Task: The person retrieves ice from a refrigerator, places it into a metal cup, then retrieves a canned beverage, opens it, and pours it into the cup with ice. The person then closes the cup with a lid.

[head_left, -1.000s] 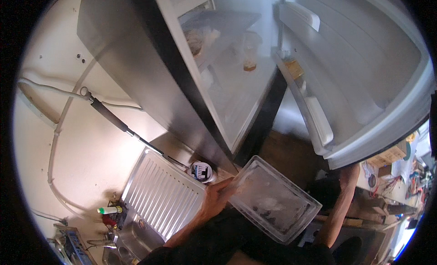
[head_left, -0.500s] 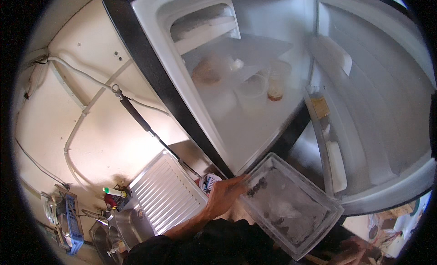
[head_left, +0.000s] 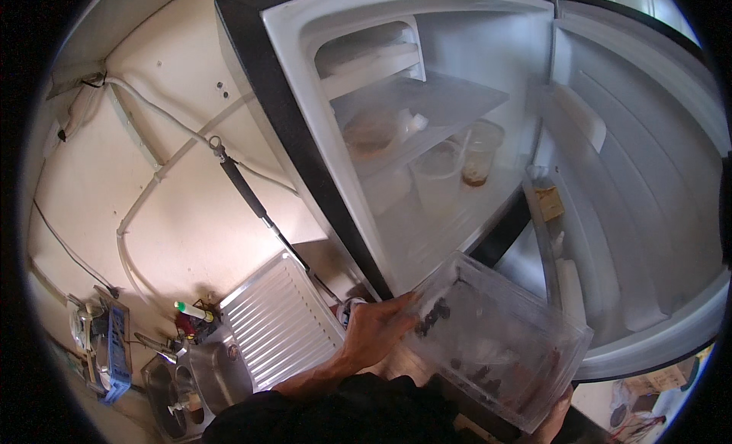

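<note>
A clear plastic fridge drawer [head_left: 526, 295] with dark smudges is held in front of the open fridge [head_left: 297, 85]. My left hand [head_left: 381, 329] is closed around its left edge, the fingertips partly seen through the plastic. Below the drawer's lower right corner, my right hand [head_left: 555, 419] grips it from beneath; most of its fingers are hidden. On the fridge floor behind stand a clear plastic cup [head_left: 438, 173] and a clear container [head_left: 480, 150] with brown stuff at its base. A brownish round thing [head_left: 371, 131] and a crumpled white bit [head_left: 415, 123] show hazily by the glass shelf.
The fridge door [head_left: 648, 177] stands swung out on the right, with a yellowish packet [head_left: 548, 203] in its rack. To the left lie a ridged steel drainboard [head_left: 282, 322] and a sink [head_left: 221, 375]. A black-gripped rod [head_left: 244, 188] leans along the wall. A blue basket [head_left: 118, 352] sits far left.
My right hand has come up to the drawer's lower right corner and taken hold. The drawer has tilted and shifted slightly right. My left hand keeps its grip. The whole view has shifted a little.
</note>
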Action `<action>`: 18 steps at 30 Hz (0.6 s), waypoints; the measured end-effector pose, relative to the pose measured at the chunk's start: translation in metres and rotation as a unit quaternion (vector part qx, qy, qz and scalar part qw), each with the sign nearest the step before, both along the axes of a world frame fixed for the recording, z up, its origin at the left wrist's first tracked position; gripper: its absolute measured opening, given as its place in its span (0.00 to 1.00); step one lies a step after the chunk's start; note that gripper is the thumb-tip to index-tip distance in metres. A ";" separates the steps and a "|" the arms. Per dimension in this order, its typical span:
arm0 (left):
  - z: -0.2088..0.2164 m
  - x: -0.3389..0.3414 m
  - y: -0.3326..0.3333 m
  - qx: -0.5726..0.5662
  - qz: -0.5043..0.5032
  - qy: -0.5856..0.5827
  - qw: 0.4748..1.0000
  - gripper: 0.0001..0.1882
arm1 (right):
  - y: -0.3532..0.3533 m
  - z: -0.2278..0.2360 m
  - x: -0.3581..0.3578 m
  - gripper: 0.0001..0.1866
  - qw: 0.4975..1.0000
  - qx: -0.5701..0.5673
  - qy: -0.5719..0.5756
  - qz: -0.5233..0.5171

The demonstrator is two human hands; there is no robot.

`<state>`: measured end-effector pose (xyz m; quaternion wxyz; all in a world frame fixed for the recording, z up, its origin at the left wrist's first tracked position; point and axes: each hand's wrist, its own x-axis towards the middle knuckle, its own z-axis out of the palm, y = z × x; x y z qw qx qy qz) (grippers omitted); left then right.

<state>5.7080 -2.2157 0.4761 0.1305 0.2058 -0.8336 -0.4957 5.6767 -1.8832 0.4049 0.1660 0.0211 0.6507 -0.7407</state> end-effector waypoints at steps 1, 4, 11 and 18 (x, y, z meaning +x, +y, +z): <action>-0.001 0.001 -0.001 -0.003 0.002 0.015 1.000 0.18 | -0.005 0.005 -0.005 0.45 0.999 -0.040 0.010 -0.012; 0.003 0.004 -0.005 0.029 0.016 0.120 0.992 0.19 | -0.022 0.021 -0.023 0.45 0.986 -0.159 0.034 -0.031; -0.025 0.031 0.010 0.229 -0.041 0.175 0.957 0.22 | -0.096 0.082 -0.071 0.47 0.952 -0.276 0.082 -0.099; -0.037 0.057 0.026 0.076 -0.159 0.089 0.980 0.20 | -0.164 0.117 -0.134 0.45 0.946 -0.280 0.160 0.008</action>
